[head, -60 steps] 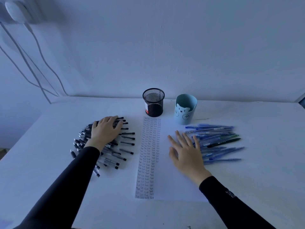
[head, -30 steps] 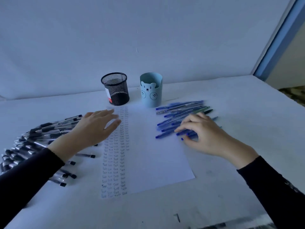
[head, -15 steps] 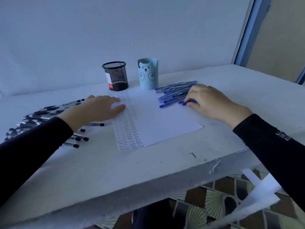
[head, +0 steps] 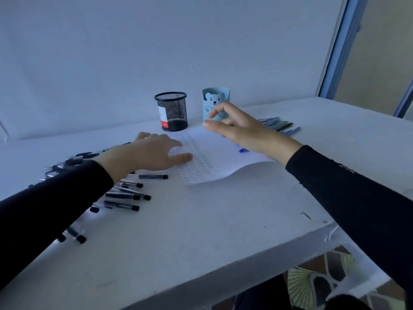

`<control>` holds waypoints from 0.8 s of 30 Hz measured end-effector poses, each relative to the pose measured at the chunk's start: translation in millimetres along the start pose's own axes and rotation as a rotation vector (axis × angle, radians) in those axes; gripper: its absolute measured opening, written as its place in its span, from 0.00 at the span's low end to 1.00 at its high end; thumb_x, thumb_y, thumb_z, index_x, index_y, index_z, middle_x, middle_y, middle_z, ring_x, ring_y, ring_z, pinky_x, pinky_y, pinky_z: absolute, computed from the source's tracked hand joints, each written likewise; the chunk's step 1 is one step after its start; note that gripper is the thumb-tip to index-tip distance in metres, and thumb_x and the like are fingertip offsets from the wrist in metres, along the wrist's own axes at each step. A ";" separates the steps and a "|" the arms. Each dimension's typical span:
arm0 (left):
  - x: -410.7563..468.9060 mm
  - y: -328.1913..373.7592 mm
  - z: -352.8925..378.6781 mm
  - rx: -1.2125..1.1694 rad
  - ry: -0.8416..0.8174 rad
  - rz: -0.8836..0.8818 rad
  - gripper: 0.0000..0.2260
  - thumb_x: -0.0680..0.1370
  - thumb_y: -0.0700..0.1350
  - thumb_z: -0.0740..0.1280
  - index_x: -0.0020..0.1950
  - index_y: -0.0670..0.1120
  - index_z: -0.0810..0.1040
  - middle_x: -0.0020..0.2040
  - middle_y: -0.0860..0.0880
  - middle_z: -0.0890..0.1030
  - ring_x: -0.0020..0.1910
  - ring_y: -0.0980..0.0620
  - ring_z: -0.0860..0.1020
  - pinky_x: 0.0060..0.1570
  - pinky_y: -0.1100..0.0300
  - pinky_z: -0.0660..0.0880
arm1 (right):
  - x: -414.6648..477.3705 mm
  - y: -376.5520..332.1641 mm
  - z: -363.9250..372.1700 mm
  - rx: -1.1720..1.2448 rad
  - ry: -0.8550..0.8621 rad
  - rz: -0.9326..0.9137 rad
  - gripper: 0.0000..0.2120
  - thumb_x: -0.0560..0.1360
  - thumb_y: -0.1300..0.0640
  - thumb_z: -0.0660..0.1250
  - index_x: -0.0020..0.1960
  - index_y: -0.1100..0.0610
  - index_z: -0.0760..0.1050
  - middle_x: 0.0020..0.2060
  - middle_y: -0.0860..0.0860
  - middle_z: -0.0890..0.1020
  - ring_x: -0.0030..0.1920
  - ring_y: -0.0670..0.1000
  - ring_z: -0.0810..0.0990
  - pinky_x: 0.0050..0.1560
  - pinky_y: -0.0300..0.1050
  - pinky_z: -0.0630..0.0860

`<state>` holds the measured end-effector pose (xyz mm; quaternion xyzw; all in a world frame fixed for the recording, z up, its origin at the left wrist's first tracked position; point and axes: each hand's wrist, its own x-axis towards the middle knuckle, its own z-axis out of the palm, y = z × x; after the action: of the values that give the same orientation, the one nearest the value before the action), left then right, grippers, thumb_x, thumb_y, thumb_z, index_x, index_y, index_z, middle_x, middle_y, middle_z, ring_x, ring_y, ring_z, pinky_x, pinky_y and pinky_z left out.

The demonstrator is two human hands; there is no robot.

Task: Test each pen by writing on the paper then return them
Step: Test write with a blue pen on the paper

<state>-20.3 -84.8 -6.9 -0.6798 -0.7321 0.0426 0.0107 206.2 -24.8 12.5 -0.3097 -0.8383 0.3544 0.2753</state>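
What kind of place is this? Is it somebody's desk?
Probably a plain writing desk, at home or in an office: a white table against a bare wall, a mesh pen holder, a bear cup, heaps of black pens and blue pens, and paper covered in small writing.

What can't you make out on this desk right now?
Head view:
Writing on the paper: too small to read.
Black pens: some under the left sleeve, blurred, uncountable.
Blue pens: mostly behind the right hand.
Blue tip under that hand: gripped or lying, unclear.
Bear cup contents: hidden by its wall.
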 end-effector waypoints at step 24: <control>-2.6 -2.7 -1.8 -0.076 -0.094 0.029 0.50 0.62 0.83 0.45 0.77 0.57 0.56 0.78 0.56 0.59 0.76 0.54 0.58 0.72 0.52 0.50 | 7.9 41.8 15.6 -0.149 0.148 -0.425 0.11 0.79 0.58 0.67 0.60 0.57 0.76 0.38 0.43 0.75 0.39 0.40 0.77 0.41 0.39 0.73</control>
<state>-22.7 -87.5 -4.8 -0.6874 -0.7231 0.0469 -0.0500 203.9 -2.4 -26.9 -0.1709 -0.8860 0.2021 0.3807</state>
